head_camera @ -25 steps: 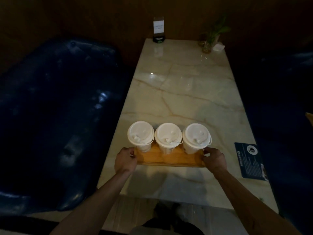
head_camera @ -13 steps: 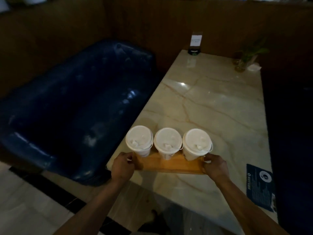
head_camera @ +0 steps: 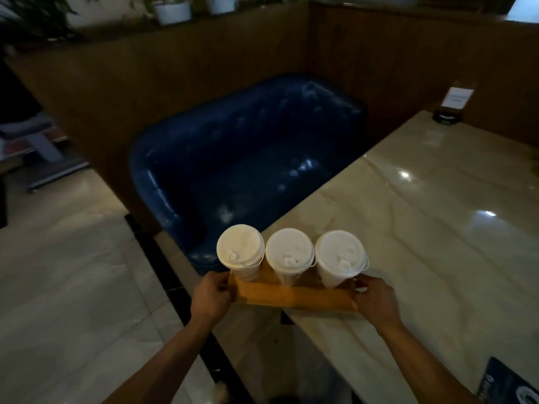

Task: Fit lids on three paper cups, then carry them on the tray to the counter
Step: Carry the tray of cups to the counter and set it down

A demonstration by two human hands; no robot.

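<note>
Three white paper cups with white lids stand in a row on a narrow wooden tray [head_camera: 294,297]: the left cup [head_camera: 240,249], the middle cup [head_camera: 289,253] and the right cup [head_camera: 339,256]. My left hand [head_camera: 210,297] grips the tray's left end and my right hand [head_camera: 376,300] grips its right end. The tray is held in the air over the near left corner of the marble table [head_camera: 423,228], its left part past the table edge.
A blue leather sofa [head_camera: 239,158] sits left of the table against a wooden partition [head_camera: 163,71]. A card holder [head_camera: 452,107] stands at the table's far end, a dark card [head_camera: 513,386] at its near right. Pale tiled floor [head_camera: 64,272] spreads to the left.
The tray with the three cups has come up off the table and swung left toward the table's corner. My view has turned left, showing the sofa, partition and floor.
</note>
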